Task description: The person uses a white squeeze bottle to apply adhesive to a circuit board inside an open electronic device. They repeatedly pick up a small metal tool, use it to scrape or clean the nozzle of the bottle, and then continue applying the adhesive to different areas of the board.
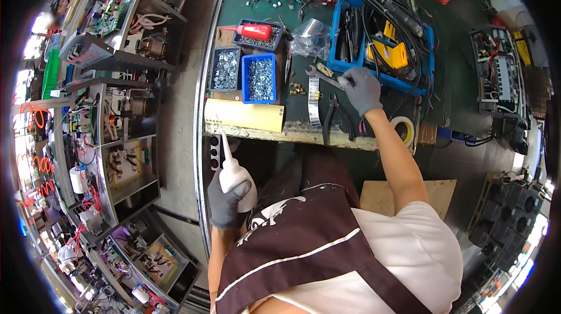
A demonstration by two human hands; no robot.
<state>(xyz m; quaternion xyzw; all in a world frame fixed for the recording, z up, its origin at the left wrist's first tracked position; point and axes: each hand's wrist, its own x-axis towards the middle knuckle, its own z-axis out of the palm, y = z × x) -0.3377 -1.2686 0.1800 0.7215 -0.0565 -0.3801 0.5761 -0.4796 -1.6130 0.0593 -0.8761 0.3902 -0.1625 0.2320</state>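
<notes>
My left hand [229,202], in a grey glove, is wrapped round a white squeeze bottle [235,175]. The bottle's long nozzle points up beside the bench's front edge. Over the bench, my gloved right hand [361,90] has its fingers curled on the near end of a metal open-end wrench [323,76]. Below the wrench lie a printed white strip [314,101] and dark-handled pliers [338,118]. A few small brass-coloured parts [297,88] sit to the left of the strip.
Blue bins of small metal hardware [259,78] stand at the left, a red bottle [255,32] across one. A yellow sheet [245,115] lies in front. Behind my right hand is a blue tool crate [338,33]; a tape roll [402,130] lies right. Racks of electronics [131,115] stand left.
</notes>
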